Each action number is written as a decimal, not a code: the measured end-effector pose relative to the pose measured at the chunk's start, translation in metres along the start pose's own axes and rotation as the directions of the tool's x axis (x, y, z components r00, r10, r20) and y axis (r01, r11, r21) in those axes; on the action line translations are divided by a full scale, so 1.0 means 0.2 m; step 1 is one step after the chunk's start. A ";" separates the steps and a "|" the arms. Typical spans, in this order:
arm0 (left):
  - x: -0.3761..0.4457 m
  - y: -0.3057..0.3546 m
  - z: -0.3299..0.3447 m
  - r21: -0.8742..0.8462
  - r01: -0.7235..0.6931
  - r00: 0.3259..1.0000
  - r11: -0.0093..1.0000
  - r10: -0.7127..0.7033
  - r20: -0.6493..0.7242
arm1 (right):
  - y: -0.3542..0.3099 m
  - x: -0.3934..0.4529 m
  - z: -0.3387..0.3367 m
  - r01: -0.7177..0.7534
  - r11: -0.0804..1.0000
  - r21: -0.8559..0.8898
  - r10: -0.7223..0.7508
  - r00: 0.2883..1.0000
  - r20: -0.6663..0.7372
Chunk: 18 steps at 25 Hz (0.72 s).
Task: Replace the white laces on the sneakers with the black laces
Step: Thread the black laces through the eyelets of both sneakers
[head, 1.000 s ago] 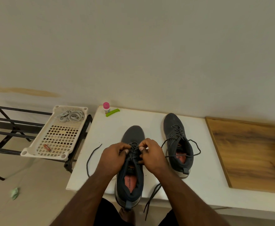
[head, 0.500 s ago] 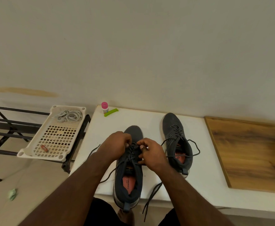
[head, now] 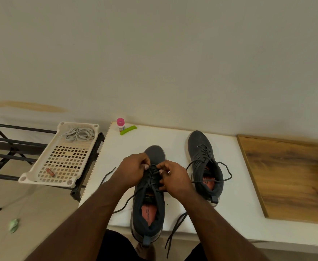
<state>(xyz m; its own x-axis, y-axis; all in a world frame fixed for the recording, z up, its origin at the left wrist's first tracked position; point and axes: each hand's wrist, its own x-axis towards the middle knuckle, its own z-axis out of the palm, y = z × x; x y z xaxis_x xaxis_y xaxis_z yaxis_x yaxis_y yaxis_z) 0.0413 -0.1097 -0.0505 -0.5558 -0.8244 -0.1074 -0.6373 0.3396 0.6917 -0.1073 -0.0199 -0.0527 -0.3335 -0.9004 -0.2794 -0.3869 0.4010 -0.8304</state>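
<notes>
Two dark grey sneakers stand on the white table (head: 173, 140), toes toward the wall. The near sneaker (head: 148, 208) overhangs the front edge; my left hand (head: 133, 169) and right hand (head: 175, 178) meet over its eyelets, both pinching its black lace (head: 150, 182). One loose lace end trails left under my forearm, the other hangs off the front edge (head: 175, 230). The far sneaker (head: 205, 162) carries a black lace with loose loops. White laces (head: 79, 134) lie bundled in the cream tray (head: 41, 178).
The perforated tray sits on a black metal rack (head: 7, 144) left of the table, with a small red object (head: 50, 172) in it. A pink-capped bottle (head: 120, 124) and green clip (head: 128, 129) stand at the table's back. A wooden board (head: 290, 178) lies right.
My left hand went out over the toe and came back to the eyelets, drawing the lace. The left loose end now runs under my forearm. My right hand stayed on the eyelets.
</notes>
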 end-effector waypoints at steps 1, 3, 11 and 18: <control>-0.01 0.00 0.00 -0.053 0.023 0.999 0.998 -0.024 -0.029 | 0.00 0.00 0.00 0.009 1.000 -0.009 -0.009 1.000 -0.002; -0.03 -0.01 0.01 -0.139 0.050 0.996 0.989 -0.059 -0.060 | 0.00 0.00 0.00 0.015 1.000 -0.013 -0.015 1.000 -0.008; -0.02 -0.02 0.00 -0.066 -0.051 0.999 0.997 0.050 -0.022 | -0.01 0.02 0.00 0.045 0.994 -0.096 -0.046 0.999 -0.011; -0.05 -0.03 0.00 -0.204 0.038 0.996 0.978 -0.054 -0.072 | -0.01 0.05 0.03 0.143 0.913 -0.381 -0.151 0.988 0.010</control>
<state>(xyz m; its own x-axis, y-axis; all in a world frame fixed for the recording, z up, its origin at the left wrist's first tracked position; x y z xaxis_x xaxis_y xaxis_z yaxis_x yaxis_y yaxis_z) 0.0509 -0.1029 -0.0546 -0.4813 -0.8716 -0.0929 -0.5355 0.2084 0.8184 -0.1048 -0.0314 -0.0573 -0.2629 -0.9522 -0.1554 -0.7287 0.3015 -0.6149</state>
